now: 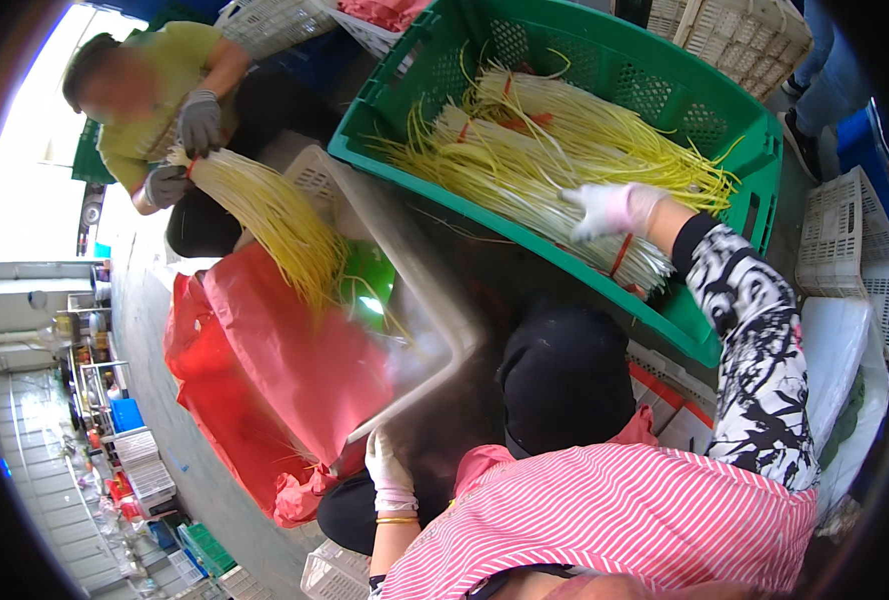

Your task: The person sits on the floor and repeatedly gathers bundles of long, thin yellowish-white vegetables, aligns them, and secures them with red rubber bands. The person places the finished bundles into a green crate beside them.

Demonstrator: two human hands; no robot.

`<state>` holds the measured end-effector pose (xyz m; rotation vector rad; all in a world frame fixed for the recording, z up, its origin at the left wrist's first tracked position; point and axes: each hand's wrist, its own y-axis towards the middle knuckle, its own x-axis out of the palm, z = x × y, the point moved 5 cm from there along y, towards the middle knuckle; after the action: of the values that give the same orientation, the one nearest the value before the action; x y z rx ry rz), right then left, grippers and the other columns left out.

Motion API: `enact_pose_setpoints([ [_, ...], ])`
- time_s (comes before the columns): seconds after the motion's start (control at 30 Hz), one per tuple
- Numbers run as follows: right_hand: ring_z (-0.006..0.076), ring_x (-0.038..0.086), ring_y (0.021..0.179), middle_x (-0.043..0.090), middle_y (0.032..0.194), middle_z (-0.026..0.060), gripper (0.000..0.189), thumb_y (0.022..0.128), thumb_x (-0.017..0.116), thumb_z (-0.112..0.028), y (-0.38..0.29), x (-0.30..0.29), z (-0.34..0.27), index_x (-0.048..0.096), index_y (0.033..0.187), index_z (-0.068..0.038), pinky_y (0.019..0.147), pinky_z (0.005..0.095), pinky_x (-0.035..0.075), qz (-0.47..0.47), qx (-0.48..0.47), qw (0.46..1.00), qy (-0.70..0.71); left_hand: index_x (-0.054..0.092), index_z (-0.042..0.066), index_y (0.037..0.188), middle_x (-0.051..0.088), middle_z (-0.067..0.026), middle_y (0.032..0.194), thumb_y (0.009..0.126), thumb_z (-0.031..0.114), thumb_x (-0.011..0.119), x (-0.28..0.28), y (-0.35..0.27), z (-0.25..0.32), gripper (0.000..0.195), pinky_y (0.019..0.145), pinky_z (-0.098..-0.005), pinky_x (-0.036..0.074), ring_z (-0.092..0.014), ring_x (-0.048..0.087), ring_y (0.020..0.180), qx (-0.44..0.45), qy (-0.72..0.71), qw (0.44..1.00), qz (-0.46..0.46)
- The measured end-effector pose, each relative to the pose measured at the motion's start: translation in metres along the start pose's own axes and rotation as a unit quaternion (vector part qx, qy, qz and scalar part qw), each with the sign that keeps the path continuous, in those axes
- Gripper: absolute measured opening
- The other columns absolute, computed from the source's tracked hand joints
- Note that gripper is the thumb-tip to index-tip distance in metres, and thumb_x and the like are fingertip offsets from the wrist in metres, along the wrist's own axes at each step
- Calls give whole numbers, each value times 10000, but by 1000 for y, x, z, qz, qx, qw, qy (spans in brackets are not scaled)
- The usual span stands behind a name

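My right hand (614, 210), in a pale glove, reaches into a green plastic crate (564, 251), over bundles of yellow and white vegetable stalks (519, 180) tied with red bands; whether it grips any is not clear. My left hand (389, 469), gloved with a yellow bangle at the wrist, is at the near corner of a white plastic crate (459, 341), touching its rim. Red plastic sheeting (294, 352) hangs over that crate's left side. A co-worker in grey gloves holds another red-tied bundle of yellow stalks (264, 210) over the white crate.
The co-worker (167, 90) sits across at the upper left. White crates (834, 232) stand at the right, and another person's legs (827, 82) are at the upper right. Shelving with goods (96, 360) lies far left; a pale crate (336, 570) stands at the bottom.
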<state>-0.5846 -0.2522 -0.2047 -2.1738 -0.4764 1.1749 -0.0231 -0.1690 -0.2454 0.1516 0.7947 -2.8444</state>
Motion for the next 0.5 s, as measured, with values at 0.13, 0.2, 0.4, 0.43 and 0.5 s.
enact_pose_setpoints([
  [0.13, 343, 532, 1346, 556, 1441, 234, 701, 890, 643, -352, -12, -49, 37, 477, 1466, 11, 1132, 371, 410, 150, -32, 985, 84, 614, 29, 1253, 707, -133, 1112, 1046, 364, 550, 8, -3, 13, 399, 738, -364, 561, -250, 705, 882, -1, -5, 999, -38],
  [0.2, 349, 526, 1351, 552, 1438, 246, 686, 902, 634, -345, -20, -56, 48, 479, 1459, 25, 1130, 377, 410, 190, -25, 978, 82, 608, 20, 1254, 704, -133, 1091, 1046, 366, 552, 10, -5, 20, 408, 744, -370, 565, -253, 708, 889, 4, 1, 998, -63],
  [0.4, 369, 479, 1389, 502, 1478, 269, 775, 933, 598, -488, 13, -37, 48, 439, 1485, 32, 1160, 402, 373, 202, 119, 972, 20, 613, 1, 1243, 700, -140, 1109, 1040, 365, 574, -2, -9, 27, 419, 768, -368, 575, -262, 712, 910, 11, 11, 997, -74],
  [0.43, 375, 448, 1410, 471, 1503, 268, 799, 934, 587, -513, 28, -31, 41, 419, 1496, 30, 1170, 407, 359, 208, 118, 971, 29, 614, 0, 1243, 700, -139, 1112, 1037, 366, 581, -4, -9, 28, 421, 771, -367, 575, -263, 711, 912, 23, 9, 997, -75],
  [0.5, 386, 386, 1451, 409, 1551, 266, 848, 936, 566, -562, 57, -15, 32, 380, 1519, 26, 1189, 417, 331, 200, 175, 963, 34, 619, 6, 1245, 702, -138, 1113, 1029, 368, 597, -8, -12, 25, 422, 774, -363, 574, -257, 710, 913, 21, -4, 997, -74],
])
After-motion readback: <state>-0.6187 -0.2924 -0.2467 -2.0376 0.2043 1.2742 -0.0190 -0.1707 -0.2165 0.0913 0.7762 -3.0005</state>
